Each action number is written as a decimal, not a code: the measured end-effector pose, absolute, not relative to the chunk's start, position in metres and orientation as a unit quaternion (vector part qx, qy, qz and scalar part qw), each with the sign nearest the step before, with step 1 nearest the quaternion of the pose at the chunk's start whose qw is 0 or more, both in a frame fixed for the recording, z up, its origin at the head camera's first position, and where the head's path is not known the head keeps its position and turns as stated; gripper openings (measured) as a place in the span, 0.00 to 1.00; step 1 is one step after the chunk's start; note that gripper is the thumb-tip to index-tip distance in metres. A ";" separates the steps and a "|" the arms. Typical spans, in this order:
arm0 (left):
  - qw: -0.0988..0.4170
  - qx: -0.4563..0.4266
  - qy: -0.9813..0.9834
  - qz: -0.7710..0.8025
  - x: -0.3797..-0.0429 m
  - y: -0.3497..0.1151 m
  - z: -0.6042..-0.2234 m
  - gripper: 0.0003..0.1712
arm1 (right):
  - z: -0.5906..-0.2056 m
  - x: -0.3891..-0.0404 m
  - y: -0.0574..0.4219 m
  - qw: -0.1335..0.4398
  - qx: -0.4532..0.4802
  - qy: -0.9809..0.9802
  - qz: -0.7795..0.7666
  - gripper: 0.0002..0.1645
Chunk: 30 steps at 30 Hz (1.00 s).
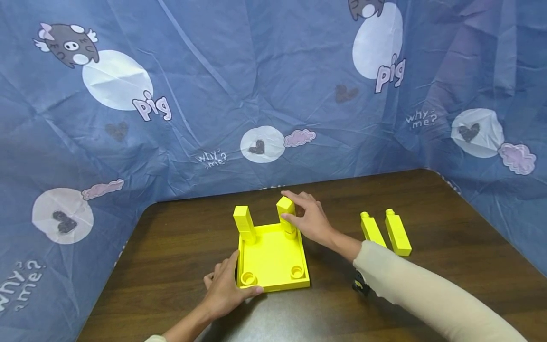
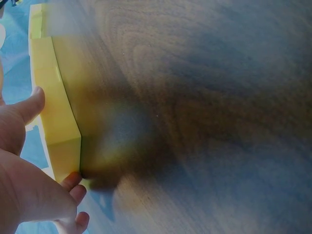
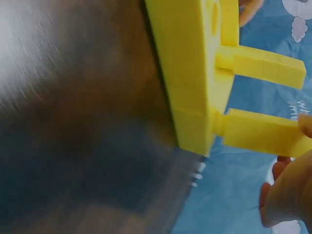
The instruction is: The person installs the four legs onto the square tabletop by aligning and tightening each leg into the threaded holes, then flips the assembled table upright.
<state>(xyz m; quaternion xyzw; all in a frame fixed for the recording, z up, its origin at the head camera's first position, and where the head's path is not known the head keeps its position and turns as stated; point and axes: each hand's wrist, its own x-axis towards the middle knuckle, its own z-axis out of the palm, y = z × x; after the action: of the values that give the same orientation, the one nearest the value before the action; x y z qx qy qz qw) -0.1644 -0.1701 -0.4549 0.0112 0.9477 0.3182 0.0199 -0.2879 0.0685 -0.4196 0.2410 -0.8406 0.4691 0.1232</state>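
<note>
A shallow yellow square base (image 1: 273,259) with raised edges lies on the table, round sockets showing at its two front corners. My left hand (image 1: 224,289) grips its front left corner, thumb along the front edge and fingers on the left side. At the back left corner stands a yellow square leg (image 1: 243,221). With thumb and fingers, my right hand (image 1: 312,218) holds another yellow leg (image 3: 263,131) upright at the back right corner, its narrow end down at the socket. In the left wrist view the thumb and fingers also press the base's side (image 2: 56,92).
Two more yellow legs, a left one (image 1: 372,230) and a right one (image 1: 398,233), lie on the brown wooden table (image 1: 171,256) to the right, round pegs pointing away. A blue printed cloth (image 1: 205,95) hangs behind the table and along its sides.
</note>
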 end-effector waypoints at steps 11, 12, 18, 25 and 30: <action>0.013 0.012 0.950 0.312 -0.162 -0.171 -0.455 0.66 | -0.394 -0.290 0.061 0.027 0.214 -0.874 0.436 0.26; 0.012 0.013 0.950 0.312 -0.161 -0.171 -0.455 0.66 | -0.395 -0.290 0.060 0.028 0.209 -0.875 0.435 0.26; 0.013 0.014 0.950 0.313 -0.161 -0.170 -0.454 0.66 | -0.404 -0.293 0.059 0.059 0.190 -0.878 0.435 0.27; 0.010 0.015 0.950 0.312 -0.162 -0.170 -0.454 0.66 | -0.410 -0.297 0.062 0.085 0.168 -0.886 0.423 0.26; 0.009 0.015 0.950 0.311 -0.162 -0.170 -0.455 0.66 | -0.410 -0.299 0.069 0.097 0.216 -0.886 0.398 0.26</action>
<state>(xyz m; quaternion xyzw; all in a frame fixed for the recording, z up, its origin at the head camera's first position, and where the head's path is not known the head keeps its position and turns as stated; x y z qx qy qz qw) -0.1621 -0.1697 -0.4549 0.0152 0.9502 0.3112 0.0090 -0.2987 0.0693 -0.4102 0.2158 -0.8863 0.3983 0.0968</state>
